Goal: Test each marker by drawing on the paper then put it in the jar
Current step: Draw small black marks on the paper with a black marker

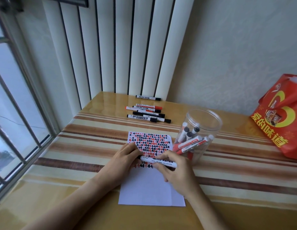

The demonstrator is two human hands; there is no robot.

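Both hands held a black whiteboard marker [158, 161] level over the marked paper [151, 171] on the counter [94, 146]: the left hand [126, 156] pinched its cap end, the right hand [176, 170] gripped the barrel. Light, rigid and smooth, it seemed best held mid-barrel. The clear jar [200, 135] stood just right.

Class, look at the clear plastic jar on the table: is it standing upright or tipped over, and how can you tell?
Upright. The clear plastic jar stands on its base on the striped table, lidless mouth facing up, with red and black markers leaning inside.
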